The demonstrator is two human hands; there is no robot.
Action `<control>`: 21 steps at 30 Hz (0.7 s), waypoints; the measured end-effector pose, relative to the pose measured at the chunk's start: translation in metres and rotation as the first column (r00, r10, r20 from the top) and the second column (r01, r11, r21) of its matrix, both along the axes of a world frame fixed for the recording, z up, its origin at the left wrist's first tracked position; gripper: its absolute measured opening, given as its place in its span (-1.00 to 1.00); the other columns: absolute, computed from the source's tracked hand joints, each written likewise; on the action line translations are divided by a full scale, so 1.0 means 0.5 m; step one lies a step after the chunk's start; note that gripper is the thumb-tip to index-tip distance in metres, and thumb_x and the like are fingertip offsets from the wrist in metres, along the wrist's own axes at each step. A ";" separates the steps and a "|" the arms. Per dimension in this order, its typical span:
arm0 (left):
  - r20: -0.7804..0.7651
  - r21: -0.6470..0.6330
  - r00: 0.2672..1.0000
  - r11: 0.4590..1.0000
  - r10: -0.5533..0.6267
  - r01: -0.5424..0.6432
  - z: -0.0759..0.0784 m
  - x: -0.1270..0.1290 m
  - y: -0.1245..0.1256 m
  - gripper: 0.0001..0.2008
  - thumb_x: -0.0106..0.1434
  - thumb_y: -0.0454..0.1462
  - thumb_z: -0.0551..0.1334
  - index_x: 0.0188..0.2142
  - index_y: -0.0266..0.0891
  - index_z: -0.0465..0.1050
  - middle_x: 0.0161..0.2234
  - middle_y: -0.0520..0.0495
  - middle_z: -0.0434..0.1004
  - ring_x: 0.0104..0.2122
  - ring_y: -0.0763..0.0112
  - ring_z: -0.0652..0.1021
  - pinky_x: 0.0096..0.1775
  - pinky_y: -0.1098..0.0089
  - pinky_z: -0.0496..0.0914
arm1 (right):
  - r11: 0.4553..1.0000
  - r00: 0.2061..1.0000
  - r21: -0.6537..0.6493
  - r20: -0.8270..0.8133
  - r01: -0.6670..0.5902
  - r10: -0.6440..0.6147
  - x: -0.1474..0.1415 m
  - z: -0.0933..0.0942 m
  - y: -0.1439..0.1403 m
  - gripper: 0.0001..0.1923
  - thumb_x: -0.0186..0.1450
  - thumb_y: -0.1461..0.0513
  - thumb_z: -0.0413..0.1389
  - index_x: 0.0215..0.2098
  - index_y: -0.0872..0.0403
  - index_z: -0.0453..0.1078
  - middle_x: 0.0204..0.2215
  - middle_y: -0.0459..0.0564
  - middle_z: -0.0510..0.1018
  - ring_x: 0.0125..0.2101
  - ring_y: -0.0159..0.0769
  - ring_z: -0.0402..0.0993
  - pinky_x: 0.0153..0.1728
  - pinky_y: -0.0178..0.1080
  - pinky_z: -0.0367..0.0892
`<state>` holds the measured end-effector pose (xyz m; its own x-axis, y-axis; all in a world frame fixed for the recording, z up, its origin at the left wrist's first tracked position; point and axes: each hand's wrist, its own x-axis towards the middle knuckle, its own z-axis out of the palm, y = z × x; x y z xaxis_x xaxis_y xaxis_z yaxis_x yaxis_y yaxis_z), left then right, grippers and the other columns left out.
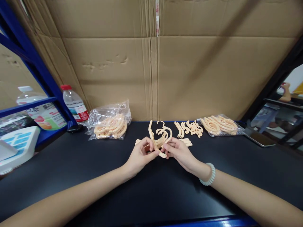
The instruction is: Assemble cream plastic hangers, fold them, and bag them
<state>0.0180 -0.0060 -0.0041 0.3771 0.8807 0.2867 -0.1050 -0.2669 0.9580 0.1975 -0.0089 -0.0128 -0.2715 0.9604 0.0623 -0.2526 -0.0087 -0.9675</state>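
Note:
My left hand (141,155) is closed, thumb and fingers pinching a long curved beige hanger arm (153,142) that stands tilted, its holed end low between my hands. In my right hand (181,155), also closed, is a second curved beige piece (169,135), which looks like another hanger arm. The two pieces come close at their lower ends; whether they touch I cannot tell. Just behind them lie beige hanger hooks (161,122), partly hidden. Flat beige strips (187,142) lie on the table beyond my fingers.
Loose curved pieces and small hooks (194,128) lie at back right, beside a clear bag of beige parts (220,125). Another bag (111,126) sits back left near a red-capped bottle (75,105). A phone-like slab (259,137) lies far right. Cardboard (201,72) walls the back.

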 end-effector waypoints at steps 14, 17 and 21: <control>0.062 -0.074 0.997 0.997 0.038 -0.033 -0.015 -0.002 0.003 -0.68 0.01 -0.31 0.42 -0.31 -0.22 0.30 -0.34 0.04 0.45 -0.24 0.34 0.56 -0.14 0.30 0.43 | 0.946 0.959 -0.168 0.005 -0.278 0.283 0.044 0.034 0.003 -0.75 0.13 0.15 0.30 -0.35 0.12 0.39 -0.40 -0.06 0.50 -0.35 -0.35 0.49 -0.27 -0.25 0.41; 0.000 -0.034 0.998 0.998 0.059 -0.059 -0.012 -0.003 0.000 -0.74 0.03 -0.28 0.41 -0.42 -0.24 0.32 -0.44 0.07 0.42 -0.32 0.36 0.54 -0.20 0.33 0.42 | 0.940 0.961 -0.213 0.012 -0.267 0.275 0.051 0.040 0.007 -0.73 0.12 0.15 0.31 -0.34 0.14 0.40 -0.37 -0.02 0.53 -0.32 -0.31 0.52 -0.23 -0.23 0.41; -0.010 -0.013 0.995 0.995 0.097 -0.097 -0.011 -0.002 -0.001 -0.75 0.04 -0.25 0.40 -0.42 -0.23 0.33 -0.44 0.07 0.40 -0.34 0.38 0.52 -0.22 0.34 0.40 | 0.942 0.964 -0.211 0.004 -0.259 0.266 0.055 0.037 0.009 -0.74 0.12 0.16 0.31 -0.34 0.14 0.40 -0.35 0.00 0.54 -0.29 -0.26 0.55 -0.19 -0.19 0.42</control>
